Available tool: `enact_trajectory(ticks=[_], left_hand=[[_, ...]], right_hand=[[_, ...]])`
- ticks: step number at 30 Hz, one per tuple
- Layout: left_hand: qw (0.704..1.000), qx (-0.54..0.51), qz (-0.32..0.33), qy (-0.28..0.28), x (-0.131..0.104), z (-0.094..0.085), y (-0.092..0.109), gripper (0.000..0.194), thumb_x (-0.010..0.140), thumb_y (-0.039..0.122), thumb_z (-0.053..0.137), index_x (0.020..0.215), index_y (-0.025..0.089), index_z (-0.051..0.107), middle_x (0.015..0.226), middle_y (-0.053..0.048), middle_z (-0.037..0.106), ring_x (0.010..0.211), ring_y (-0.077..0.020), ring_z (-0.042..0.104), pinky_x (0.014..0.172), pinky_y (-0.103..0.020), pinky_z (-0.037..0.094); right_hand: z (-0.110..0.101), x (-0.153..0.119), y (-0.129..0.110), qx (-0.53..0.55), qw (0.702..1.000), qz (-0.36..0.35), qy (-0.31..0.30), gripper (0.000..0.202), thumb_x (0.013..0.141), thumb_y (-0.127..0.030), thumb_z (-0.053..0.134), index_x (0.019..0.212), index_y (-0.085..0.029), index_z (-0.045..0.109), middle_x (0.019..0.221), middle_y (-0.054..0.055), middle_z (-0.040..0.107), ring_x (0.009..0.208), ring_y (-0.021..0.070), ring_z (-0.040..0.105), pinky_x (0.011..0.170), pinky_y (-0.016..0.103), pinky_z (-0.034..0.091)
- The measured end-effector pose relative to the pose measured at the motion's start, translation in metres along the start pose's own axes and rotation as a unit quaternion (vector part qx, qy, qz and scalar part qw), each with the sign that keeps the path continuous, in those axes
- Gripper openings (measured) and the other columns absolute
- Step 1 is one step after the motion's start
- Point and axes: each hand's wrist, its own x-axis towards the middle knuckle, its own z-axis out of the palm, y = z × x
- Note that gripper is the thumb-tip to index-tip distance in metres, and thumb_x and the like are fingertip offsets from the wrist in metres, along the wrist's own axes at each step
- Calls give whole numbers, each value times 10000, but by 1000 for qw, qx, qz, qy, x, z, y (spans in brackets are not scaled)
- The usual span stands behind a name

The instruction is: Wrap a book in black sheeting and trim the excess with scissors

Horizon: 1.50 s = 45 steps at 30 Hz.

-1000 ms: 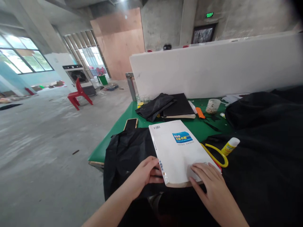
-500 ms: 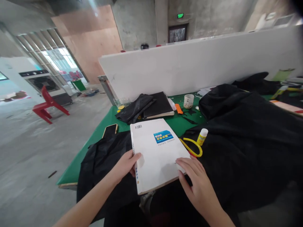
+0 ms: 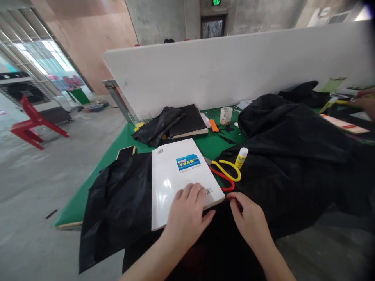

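Observation:
A white book (image 3: pixel 166 175) with a blue label lies flat on a black sheet (image 3: pixel 117 195) that spreads over the near edge of the green table. My left hand (image 3: pixel 189 203) rests on the lower right of its cover, open, with the fingers laid flat. Just off the book's lower right corner, my right hand (image 3: pixel 246 212) is closed in a pinch at the edge of the black material; the fingertips partly hide what they grip. Scissors (image 3: pixel 225 175) with red and yellow handles lie to the right of the book, their blades partly covered. A yellow glue stick (image 3: pixel 241 157) stands beside them.
Behind the book are a black-covered book (image 3: pixel 189 121), an orange cutter (image 3: pixel 213 125) and a clear cup (image 3: pixel 225 116). A phone (image 3: pixel 125 152) lies left on the green table (image 3: pixel 88 183). Black fabric (image 3: pixel 278 128) is heaped right. A white panel (image 3: pixel 205 74) stands behind. Another person's hand (image 3: pixel 367 102) shows far right.
The book, held at both sides before, now lies flat. My left hand has moved from its spine onto the cover. My right hand has left its edge and pinches beside it. The view has shifted.

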Motion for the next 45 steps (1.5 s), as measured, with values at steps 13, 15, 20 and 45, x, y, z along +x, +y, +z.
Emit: enact_trajectory(ticks=[13,15,20,45], left_hand=[[1000,3,24,-16,27,11,11,428,817,339,631,1186,168,499,1228,-146,543,1077,-336,486,802,-464,501],[1000,-9,26,1,26,10,9,462,807,380,646,1185,163,493,1213,-126,552,1067,-313,493,829,-456,505],[999,0,39,4,25,10,8,371,835,275,595,1167,133,515,1175,-108,583,1056,-283,513,849,-415,514],[985,71,89,128,28,7,-7,530,838,91,435,1360,154,375,863,-30,679,542,-157,605,438,-247,429]], right_hand=[[-2,2,-10,312,929,178,-84,312,814,-302,496,995,-128,680,634,8,545,556,128,497,499,235,390],[-5,5,-13,426,870,231,-89,290,777,-273,525,954,-105,682,568,-31,430,477,76,362,441,206,260],[-8,5,-37,598,745,256,-147,238,710,-205,534,823,-79,701,519,-35,378,465,56,305,451,218,187],[14,-7,9,379,893,224,-95,261,822,-351,489,876,-136,627,592,-22,478,484,83,379,469,222,272]])
